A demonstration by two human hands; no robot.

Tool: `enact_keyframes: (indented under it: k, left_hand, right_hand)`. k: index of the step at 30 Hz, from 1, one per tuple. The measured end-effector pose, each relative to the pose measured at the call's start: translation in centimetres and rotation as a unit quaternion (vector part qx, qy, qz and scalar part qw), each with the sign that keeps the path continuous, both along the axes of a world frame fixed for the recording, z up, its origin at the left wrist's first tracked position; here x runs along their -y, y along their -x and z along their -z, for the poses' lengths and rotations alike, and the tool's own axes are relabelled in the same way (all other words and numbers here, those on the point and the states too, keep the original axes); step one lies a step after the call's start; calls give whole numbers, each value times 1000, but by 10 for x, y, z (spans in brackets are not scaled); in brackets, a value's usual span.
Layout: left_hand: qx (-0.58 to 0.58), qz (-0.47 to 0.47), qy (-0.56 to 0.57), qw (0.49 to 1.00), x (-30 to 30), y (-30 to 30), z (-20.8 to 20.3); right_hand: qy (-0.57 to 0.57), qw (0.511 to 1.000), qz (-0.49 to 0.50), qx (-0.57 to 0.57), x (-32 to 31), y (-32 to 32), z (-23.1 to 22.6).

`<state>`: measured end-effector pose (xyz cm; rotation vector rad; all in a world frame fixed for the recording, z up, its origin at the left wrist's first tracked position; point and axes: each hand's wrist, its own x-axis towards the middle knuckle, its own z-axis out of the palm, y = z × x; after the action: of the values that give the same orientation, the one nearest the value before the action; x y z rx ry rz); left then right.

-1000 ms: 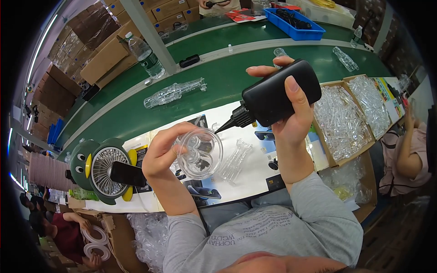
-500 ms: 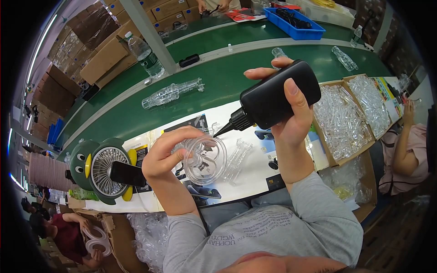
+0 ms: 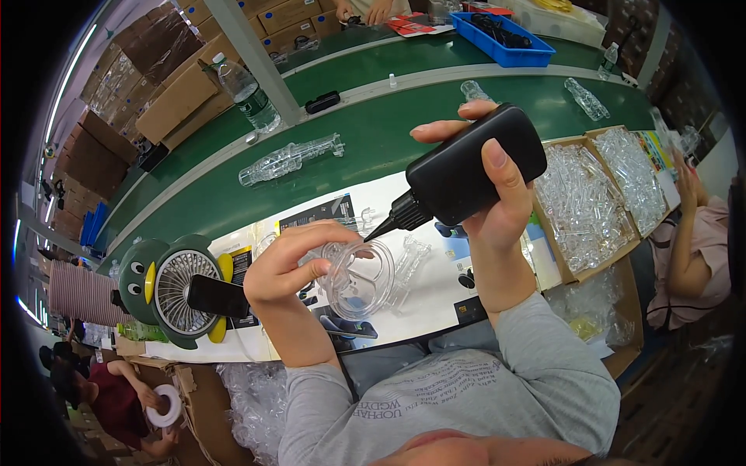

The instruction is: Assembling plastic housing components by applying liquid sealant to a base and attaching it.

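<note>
A clear round plastic part (image 3: 359,281), ring-rimmed with a stem at its back, is held by my left hand (image 3: 289,262), fingers curled round its stem side. My right hand (image 3: 501,182) grips a black squeeze bottle (image 3: 475,167), tilted with its cone nozzle pointing down and left. The nozzle tip (image 3: 370,238) is at the upper rim of the clear part; whether it touches I cannot tell. Behind these lies a clear slotted plastic piece (image 3: 408,268) on the printed sheet (image 3: 435,314) covering the table.
A penguin-shaped fan (image 3: 183,287) with a dark phone (image 3: 214,297) in front stands at left. Cardboard trays of clear parts (image 3: 579,210) sit at right, beside a co-worker. Clear tubular pieces (image 3: 289,159) lie on the green belt (image 3: 373,147). A water bottle (image 3: 247,95) stands by the post.
The clear part has turned and shifted slightly right and down under the nozzle. My right hand with the bottle has barely moved. The clear pieces on the belt have slid a little left.
</note>
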<state>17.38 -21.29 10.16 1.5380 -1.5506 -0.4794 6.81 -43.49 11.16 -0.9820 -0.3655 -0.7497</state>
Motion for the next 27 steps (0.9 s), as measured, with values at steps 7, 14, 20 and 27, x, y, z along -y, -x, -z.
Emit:
enact_keyframes:
  k: [7,14,20,27]
  left_hand:
    - [35,27,4,999,2,-2,1]
    - [39,41,-17,998,4,-1,-2]
    - [33,47,-31,998,6,0,-3]
    - [30,48,-41,998,7,0,-4]
  right_hand:
    - [29,999,-13,8,0,0,0]
    - [36,999,-6,-3,-3,4,-3]
    - [49,999,-22,-1,-3,5,-3]
    - [66,997,-30,34,-2,0,1]
